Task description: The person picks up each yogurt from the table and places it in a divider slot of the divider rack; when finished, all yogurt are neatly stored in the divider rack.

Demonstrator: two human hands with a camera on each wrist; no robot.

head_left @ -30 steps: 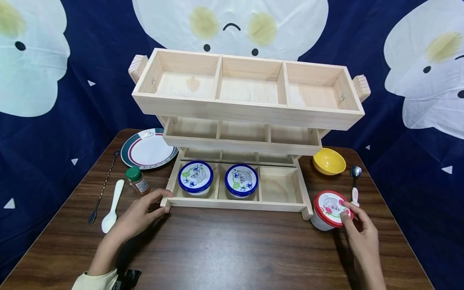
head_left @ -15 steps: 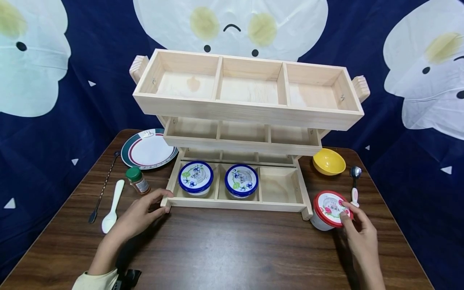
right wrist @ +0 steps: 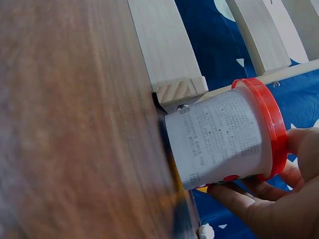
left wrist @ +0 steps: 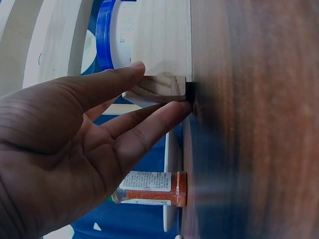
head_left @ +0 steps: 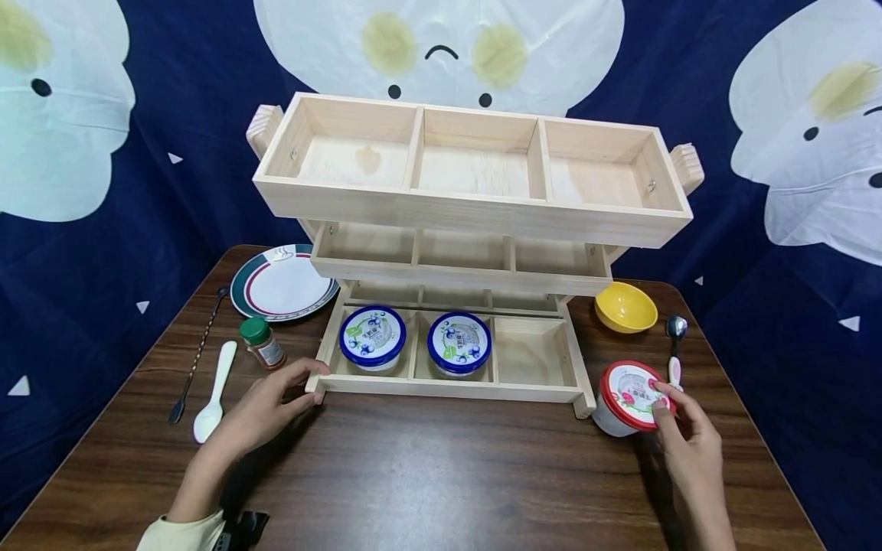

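Note:
My left hand (head_left: 272, 405) grips the front left corner of a tiered wooden box (head_left: 448, 389). In the left wrist view the thumb lies on one side of the wood end (left wrist: 159, 87) and the fingers on the other. My right hand (head_left: 692, 448) holds a white tub with a red lid (head_left: 632, 394), just right of the box's front right corner. The right wrist view shows fingers around the tub (right wrist: 219, 134), with its base close to the tabletop. Two blue-lidded tubs, one on the left (head_left: 372, 337) and one in the middle (head_left: 459, 344), sit in the bottom tray's compartments.
On the left lie a plate (head_left: 289, 283), a green-capped spice jar (head_left: 263, 344), a white spoon (head_left: 215, 394) and a twisted stirring rod (head_left: 200, 356). To the right are a yellow bowl (head_left: 625, 306) and a metal spoon (head_left: 675, 348). Upper trays (head_left: 472, 207) overhang the bottom one.
The right hand and the red-lidded tub have shifted very slightly rightward and up in the head view. The left hand stays on the box corner.

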